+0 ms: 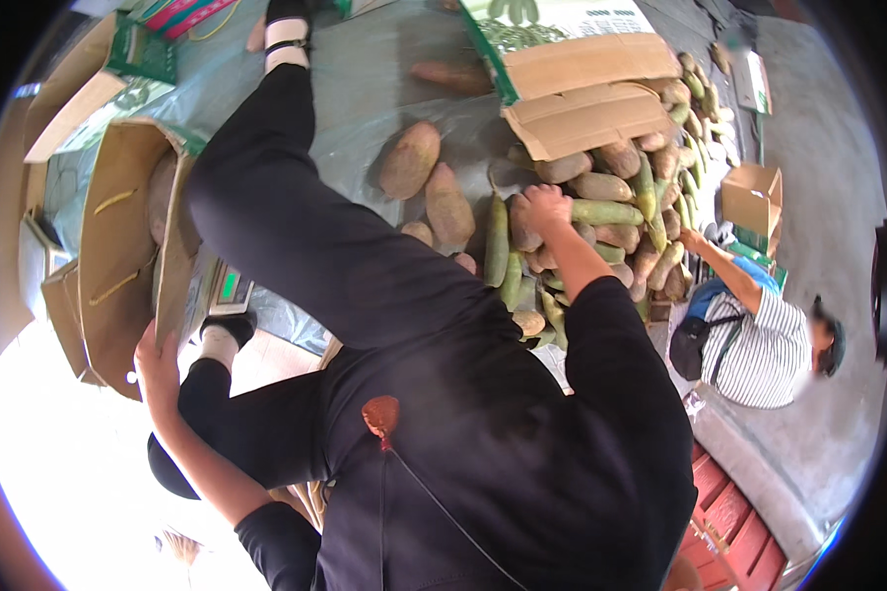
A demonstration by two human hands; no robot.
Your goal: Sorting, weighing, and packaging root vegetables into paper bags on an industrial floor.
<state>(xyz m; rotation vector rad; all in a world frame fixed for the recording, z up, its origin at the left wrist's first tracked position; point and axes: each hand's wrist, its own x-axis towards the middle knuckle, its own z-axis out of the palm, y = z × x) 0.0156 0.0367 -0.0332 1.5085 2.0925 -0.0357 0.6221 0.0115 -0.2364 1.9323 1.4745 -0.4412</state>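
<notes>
Cardboard box gripped by left hand; right hand on papaya pile.

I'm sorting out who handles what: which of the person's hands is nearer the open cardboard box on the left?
Left. The left hand grips the lower flap of the open cardboard box. The right hand is far across, resting on the pile of brown and green produce.

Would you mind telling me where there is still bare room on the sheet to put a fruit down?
The grey-blue plastic sheet lies bare between the black trouser leg and the printed cardboard box, above the two big brown oval fruits. It is crowded around the right hand, amid the heaped brown and green fruits. The left hand touches the open brown carton.
</notes>
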